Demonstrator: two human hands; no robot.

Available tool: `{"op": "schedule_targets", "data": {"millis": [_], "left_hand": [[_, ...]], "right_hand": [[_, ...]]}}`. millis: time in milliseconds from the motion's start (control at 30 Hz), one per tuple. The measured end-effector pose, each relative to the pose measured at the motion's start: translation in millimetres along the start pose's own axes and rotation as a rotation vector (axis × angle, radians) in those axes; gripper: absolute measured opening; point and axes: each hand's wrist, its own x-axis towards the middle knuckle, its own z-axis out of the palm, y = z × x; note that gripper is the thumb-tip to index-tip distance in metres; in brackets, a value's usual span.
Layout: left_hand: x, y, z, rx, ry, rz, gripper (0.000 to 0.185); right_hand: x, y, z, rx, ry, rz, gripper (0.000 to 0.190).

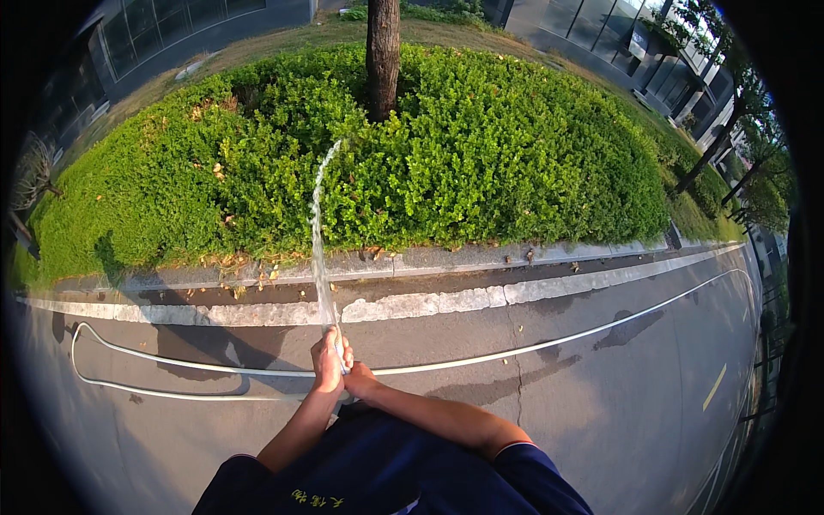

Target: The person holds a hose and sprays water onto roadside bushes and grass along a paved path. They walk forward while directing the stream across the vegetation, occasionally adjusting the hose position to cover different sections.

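Observation:
My left hand [327, 362] is wrapped around the front end of a pale garden hose [515, 351], in front of my body. Just behind it, my right hand [360, 380] is closed around the same hose, close to my dark shirt. A stream of water [317, 238] leaves the hose end and arcs forward. It comes down on a clipped green hedge [489, 161], left of the foot of a tree trunk [382, 58]. The hose part inside my fists is mostly hidden.
The hose lies on the asphalt road [611, 412], looping at the left and running far to the right. A stone kerb [438, 260] and a white painted line [418, 305] edge the hedge. Dark wet patches mark the road. Buildings [174, 29] stand behind.

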Motion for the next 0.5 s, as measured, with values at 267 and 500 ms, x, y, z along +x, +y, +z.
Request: {"op": "schedule_targets", "data": {"millis": [267, 500], "left_hand": [[-8.9, 21.2, -0.9, 0.075, -0.055, 0.101, 0.032], [9.0, 23.5, -22.0, 0.324, -0.152, 0.262, 0.034]], "right_hand": [[-13.1, -20.4, -27.2, 0.445, -0.401, -0.119, 0.043], [-33.8, -64.5, -27.0, 0.829, -0.494, -0.196, 0.084]]}}
